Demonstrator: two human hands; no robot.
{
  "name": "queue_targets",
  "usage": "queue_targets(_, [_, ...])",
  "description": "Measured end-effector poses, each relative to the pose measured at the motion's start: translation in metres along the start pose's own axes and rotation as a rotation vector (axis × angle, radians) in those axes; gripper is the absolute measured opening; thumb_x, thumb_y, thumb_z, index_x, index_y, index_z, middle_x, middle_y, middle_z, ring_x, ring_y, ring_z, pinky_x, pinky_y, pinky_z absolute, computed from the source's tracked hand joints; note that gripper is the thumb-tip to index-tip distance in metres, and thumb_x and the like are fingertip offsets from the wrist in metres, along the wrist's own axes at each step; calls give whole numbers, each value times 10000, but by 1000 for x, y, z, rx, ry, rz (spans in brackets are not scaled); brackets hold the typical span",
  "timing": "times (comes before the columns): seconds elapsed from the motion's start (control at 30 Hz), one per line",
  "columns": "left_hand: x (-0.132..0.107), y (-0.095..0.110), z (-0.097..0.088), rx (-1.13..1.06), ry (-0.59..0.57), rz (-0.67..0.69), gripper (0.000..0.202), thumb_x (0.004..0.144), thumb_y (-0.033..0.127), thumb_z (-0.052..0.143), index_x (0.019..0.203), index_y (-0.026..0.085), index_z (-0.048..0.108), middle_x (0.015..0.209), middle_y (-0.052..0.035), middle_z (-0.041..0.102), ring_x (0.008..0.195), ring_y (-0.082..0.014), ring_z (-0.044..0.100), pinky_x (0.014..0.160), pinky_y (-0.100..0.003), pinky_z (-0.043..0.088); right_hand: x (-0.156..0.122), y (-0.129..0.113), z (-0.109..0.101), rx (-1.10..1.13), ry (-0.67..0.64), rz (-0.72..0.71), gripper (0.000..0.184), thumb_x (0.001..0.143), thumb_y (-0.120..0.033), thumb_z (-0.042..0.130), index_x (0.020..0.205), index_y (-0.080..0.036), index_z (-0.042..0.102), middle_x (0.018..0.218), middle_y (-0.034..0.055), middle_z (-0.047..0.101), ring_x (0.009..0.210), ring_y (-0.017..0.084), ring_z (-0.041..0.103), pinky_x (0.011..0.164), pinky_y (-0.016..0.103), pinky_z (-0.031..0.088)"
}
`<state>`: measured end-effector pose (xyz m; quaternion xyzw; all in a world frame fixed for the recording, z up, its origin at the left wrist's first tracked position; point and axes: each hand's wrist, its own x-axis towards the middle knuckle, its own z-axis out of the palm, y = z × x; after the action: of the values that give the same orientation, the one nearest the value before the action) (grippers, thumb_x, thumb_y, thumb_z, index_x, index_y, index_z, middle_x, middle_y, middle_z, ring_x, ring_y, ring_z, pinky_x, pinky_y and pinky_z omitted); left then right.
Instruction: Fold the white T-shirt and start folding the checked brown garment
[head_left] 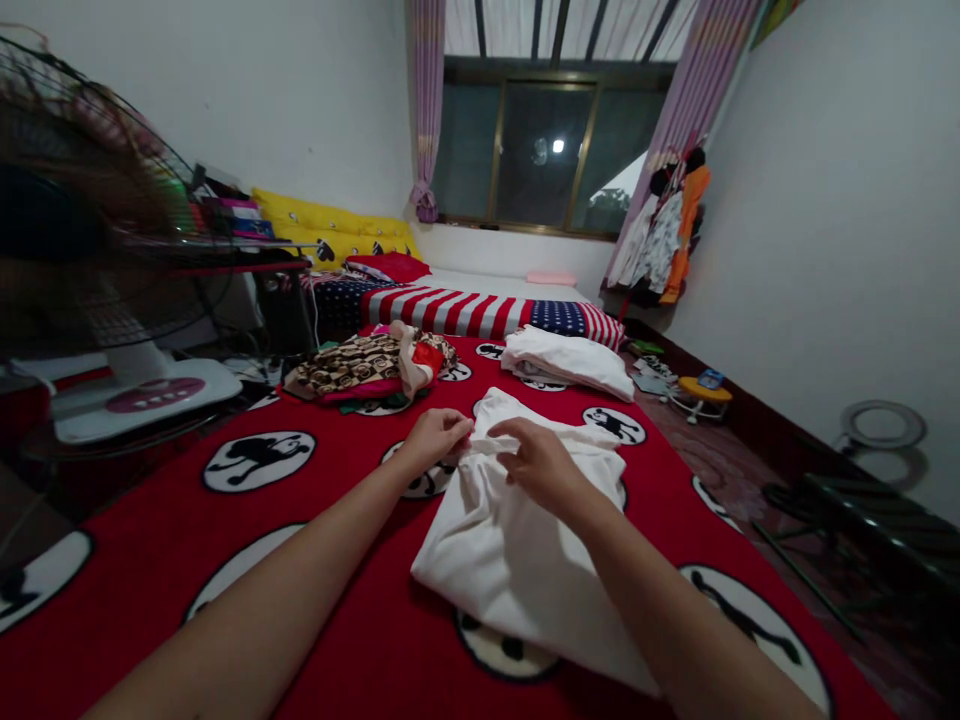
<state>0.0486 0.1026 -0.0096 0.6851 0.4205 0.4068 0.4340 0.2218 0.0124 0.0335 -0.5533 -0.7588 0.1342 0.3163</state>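
A white garment [525, 560] lies partly folded on the red blanket [352, 540], its upper end narrower and creased. At its upper left edge my left hand [436, 438] is closed, thumb and fingers pinching the white cloth. Over the upper middle of the garment hovers my right hand [541, 465], its index finger and thumb curved and apart, with nothing visible between them. Whether its other fingertips touch the fabric is hidden.
Beyond the hands sit a heap of patterned clothes [360, 365] and a folded white stack [566, 358]. A standing fan [142, 390] is at the left. A second bed with a striped cover [450, 310] stands by the window. A yellow stool [703, 390] is on the floor at right.
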Motion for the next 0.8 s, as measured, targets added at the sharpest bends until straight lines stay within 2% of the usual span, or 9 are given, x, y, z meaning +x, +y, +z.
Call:
queue_targets(0.07, [0,-1,1,-19,4,14,261,753,394,615,702,142,659,572,-16,647,489,-116,569,482,-206,420,9,4,19,-45,15,26,488,700,-40,588,1166,-179,636,1157,98,659,896,204,654,802,319,486])
queue_targets(0.13, [1,-2,0,-39,17,23,242,762,373,611,701,142,655,565,-12,642,485,-115,566,485,-208,422,12,14,32,-60,37,78,501,684,-74,628,1177,-160,641,1115,113,681,958,239,643,825,337,481])
queue_targets(0.27, [3,0,-1,-83,74,20,241,797,362,596,693,148,632,549,5,623,466,-100,548,489,-204,423,8,31,35,152,71,157,225,708,-290,680,890,-162,711,719,39,686,624,179,619,558,263,451])
queue_targets(0.33, [3,3,-1,-107,98,6,278,817,389,585,680,150,616,527,16,598,448,-92,530,477,-198,410,5,33,30,377,97,206,227,706,-379,682,783,-165,682,554,-11,603,465,130,524,444,229,369])
queue_targets(0.43, [0,11,1,-146,67,-14,345,834,456,566,692,144,607,540,7,597,451,-96,542,481,-204,422,-1,31,19,584,169,269,302,685,-437,708,787,-155,674,460,-42,526,391,98,437,389,208,303])
queue_targets(0.53, [-4,21,5,-184,-46,-29,450,812,566,561,768,125,639,637,-44,656,526,-135,612,520,-237,465,-3,25,11,651,308,272,364,661,-449,738,843,-135,706,507,-23,575,425,104,479,416,216,366])
queue_targets(0.67, [-13,37,13,-269,-272,-8,648,753,710,541,952,105,661,822,-96,690,731,-187,660,647,-279,498,-4,17,3,656,536,244,379,660,-453,746,858,-131,711,562,3,635,478,127,550,480,245,457])
queue_targets(0.73, [-20,48,17,-277,-384,48,662,772,704,526,1047,114,646,900,-94,681,818,-196,646,697,-280,487,-5,14,0,625,617,203,344,677,-444,742,832,-140,700,546,1,631,485,132,563,495,249,473])
queue_targets(0.8, [-27,60,20,-267,-487,154,586,793,607,586,1135,132,615,983,-79,666,894,-195,622,757,-273,466,-5,13,0,605,667,153,304,699,-428,733,810,-150,682,550,-4,625,500,135,576,513,251,486])
